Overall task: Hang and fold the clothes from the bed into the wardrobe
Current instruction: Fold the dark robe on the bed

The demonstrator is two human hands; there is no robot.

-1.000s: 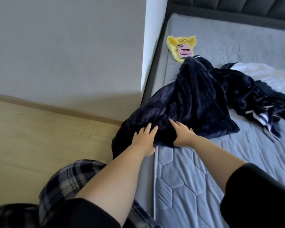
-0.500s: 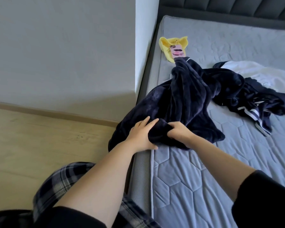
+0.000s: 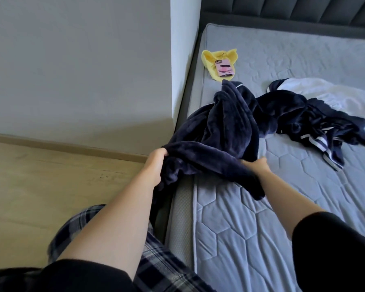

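Plush navy fleece is bunched in both hands now. A second ago the hands lay flat on top of it with fingers spread; half a second ago they were closing on a fold. The left hand, at centre frame, has its fingers curled round a thick roll of the dark fleece garment, and the right hand, just right of it, is tucked under the cloth and appears to grip it from below, though its fingertips are hidden. Between the two hands the fabric has risen off the mattress into a taut ridge, and a loose tail now hangs down over the bed's edge toward the floor at lower centre.

Outward from the grip, the rest of the garment has been dragged nearer — it trails up and right across the grey quilted bed, its far end still tangled against a navy piece with white stripes and a white garment at the right edge. In the upper middle, a yellow cloth with a pink phone lying on it sits near the mattress corner, just beyond the fleece and untouched.

My reading: the shift from smoothing to gripping means the pick-up has begun — this garment is about to leave the bed. No wardrobe is in view, and the tangled far end may drag the striped piece along.
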